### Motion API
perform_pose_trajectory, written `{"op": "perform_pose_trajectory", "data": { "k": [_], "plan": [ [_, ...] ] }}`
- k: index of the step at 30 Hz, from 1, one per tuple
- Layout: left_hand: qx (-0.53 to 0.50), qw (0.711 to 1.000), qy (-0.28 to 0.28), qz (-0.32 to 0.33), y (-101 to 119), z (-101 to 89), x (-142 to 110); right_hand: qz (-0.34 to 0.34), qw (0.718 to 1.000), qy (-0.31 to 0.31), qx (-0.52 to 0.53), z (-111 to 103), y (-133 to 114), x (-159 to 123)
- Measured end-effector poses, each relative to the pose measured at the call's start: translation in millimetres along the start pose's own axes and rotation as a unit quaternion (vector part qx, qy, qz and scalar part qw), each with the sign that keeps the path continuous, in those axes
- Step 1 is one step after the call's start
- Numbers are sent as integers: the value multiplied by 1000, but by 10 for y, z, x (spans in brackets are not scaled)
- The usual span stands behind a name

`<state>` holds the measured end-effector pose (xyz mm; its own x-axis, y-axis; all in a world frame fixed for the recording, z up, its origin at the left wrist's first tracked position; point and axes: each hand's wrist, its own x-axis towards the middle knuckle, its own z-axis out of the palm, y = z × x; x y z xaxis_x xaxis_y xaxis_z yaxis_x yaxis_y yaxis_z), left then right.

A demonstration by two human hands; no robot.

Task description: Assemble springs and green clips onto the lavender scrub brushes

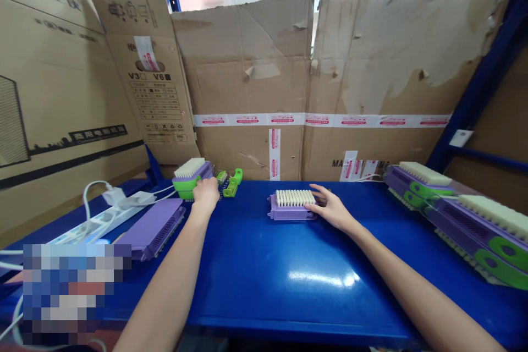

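Observation:
Near the middle of the blue table sits a purple block with rows of cream bristles on top, a brush block [292,212]. My right hand [333,210] is at its right end, the thumb against the near side and the other fingers round behind. My left hand [207,193] is curled beside a purple-and-green brush block [185,182] at the back left, its fingertips partly hidden. What those fingers hold, if anything, I cannot make out. Just right of that hand lie green plastic pieces [231,184] and a small scatter of dark bits, perhaps screws.
Two purple-and-green brush blocks [418,181] [482,231] line the right side. A flat purple block [152,226] lies at left, beside a white power strip [105,225] with cables. Cardboard sheets [247,88] wall off the back of the blue table [256,280]. The lower left is pixelated.

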<state>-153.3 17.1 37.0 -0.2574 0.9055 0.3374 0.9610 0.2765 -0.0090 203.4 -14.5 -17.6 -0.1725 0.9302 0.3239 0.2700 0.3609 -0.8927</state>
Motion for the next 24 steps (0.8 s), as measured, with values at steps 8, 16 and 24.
{"op": "perform_pose_trajectory", "data": {
  "k": [8,16,24],
  "plan": [
    [4,1000,-12,-14,26,-33,-6,4,1000,-2,-6,1,-19,-7],
    [1,998,-44,-38,27,-72,0,0,1000,8,-3,10,-19,-8],
    [-6,998,-50,-45,27,-69,-1,10,1000,1,7,16,-25,-7]
  ]
}}
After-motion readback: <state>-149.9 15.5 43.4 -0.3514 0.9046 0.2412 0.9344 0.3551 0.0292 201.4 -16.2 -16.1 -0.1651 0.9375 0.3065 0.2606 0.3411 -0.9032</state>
